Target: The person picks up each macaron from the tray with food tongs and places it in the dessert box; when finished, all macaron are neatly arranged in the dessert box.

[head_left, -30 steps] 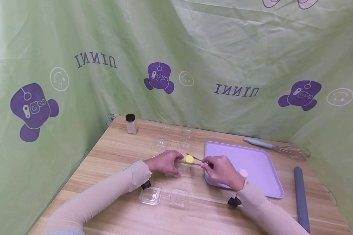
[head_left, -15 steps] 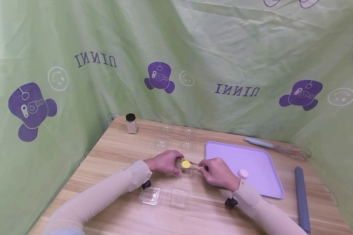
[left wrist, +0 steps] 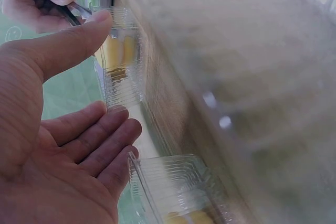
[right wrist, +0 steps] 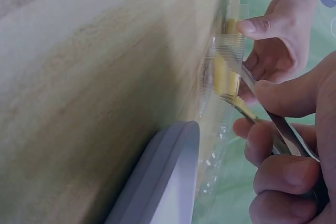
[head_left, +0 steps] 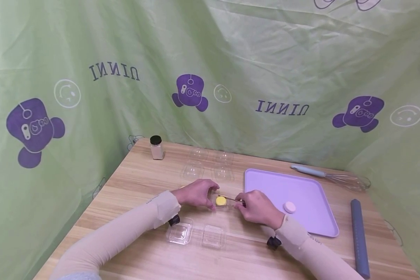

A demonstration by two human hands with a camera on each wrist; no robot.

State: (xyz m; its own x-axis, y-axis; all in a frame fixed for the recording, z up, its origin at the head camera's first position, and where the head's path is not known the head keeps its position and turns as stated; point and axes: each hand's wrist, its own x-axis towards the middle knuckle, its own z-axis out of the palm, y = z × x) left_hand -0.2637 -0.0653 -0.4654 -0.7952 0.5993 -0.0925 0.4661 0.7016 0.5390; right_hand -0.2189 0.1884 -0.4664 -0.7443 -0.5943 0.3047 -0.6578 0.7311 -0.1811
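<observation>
A yellow macaron (head_left: 221, 201) lies within a clear plastic box (left wrist: 123, 90) near the middle of the table. My right hand (head_left: 260, 209) grips metal tongs with dark handles (right wrist: 283, 127), whose tips reach into the box on either side of the macaron; whether they still squeeze it I cannot tell. My left hand (head_left: 196, 193) spans the left side of the box, thumb at one corner and fairly straight fingers by the other. Beside those fingers, in the left wrist view, stands a second clear box (left wrist: 173, 184) with yellow pieces inside, mostly hidden in the head view.
A purple tray (head_left: 276, 179) bears a pink macaron (head_left: 289, 207). Behind it lies a whisk (head_left: 330, 177), with a grey-blue rolling pin (head_left: 359, 237) to its right. Clear lids (head_left: 223, 171), two more boxes (head_left: 212, 236) and a black-capped jar (head_left: 156, 148) stand about.
My right hand has moved left and nearer, and the tongs have lowered the yellow macaron into the box. My left hand has stayed put.
</observation>
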